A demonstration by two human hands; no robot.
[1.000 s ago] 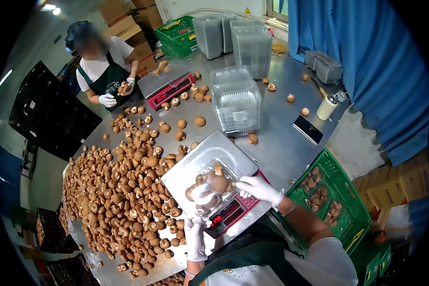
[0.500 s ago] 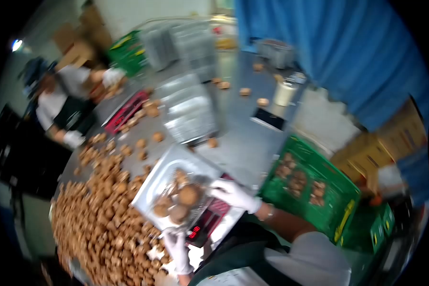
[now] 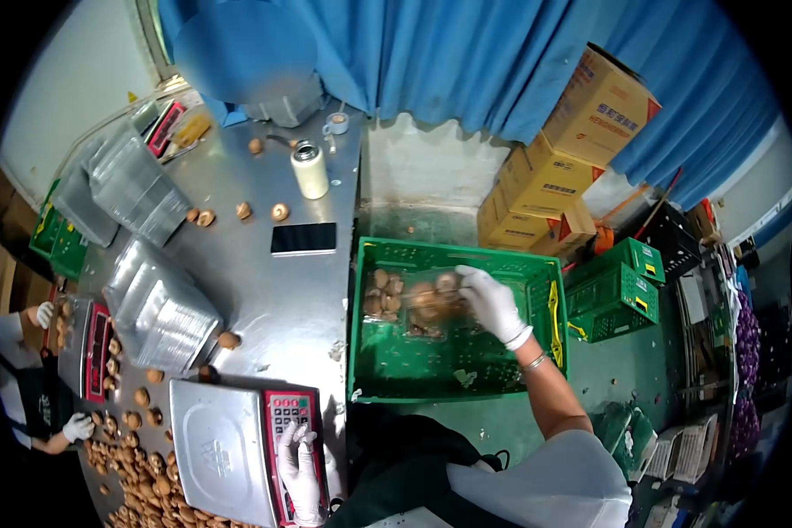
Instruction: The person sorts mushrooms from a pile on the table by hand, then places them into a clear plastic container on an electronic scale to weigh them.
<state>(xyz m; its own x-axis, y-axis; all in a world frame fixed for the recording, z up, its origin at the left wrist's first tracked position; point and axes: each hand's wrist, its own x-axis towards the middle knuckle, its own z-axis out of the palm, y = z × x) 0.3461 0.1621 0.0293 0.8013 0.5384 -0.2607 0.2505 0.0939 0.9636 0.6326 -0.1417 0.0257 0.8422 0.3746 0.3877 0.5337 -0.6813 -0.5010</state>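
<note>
My right hand (image 3: 493, 304), in a white glove, grips one end of a clear plastic tray of brown mushrooms (image 3: 436, 297), somewhat blurred. It holds the tray over a green crate (image 3: 458, 384). More packed mushrooms (image 3: 384, 296) lie in the crate, partly beneath the held tray. My left hand (image 3: 299, 475), also gloved, rests over the keypad side of a red-edged scale (image 3: 224, 453) with its fingers apart and nothing in them. Nothing lies on the scale's metal pan.
Loose mushrooms (image 3: 150, 484) cover the table's near left. Stacked clear trays (image 3: 163, 308), a phone (image 3: 304, 238) and a cream bottle (image 3: 310, 172) stand on the metal table (image 3: 264, 304). A co-worker's gloved hand (image 3: 77, 428) is at far left. Cardboard boxes (image 3: 546, 176) stand beyond the crate.
The tray of mushrooms has gone from the scale pan to over the green crate in my right hand. My left hand has left the tray for the keypad. The view has swung right.
</note>
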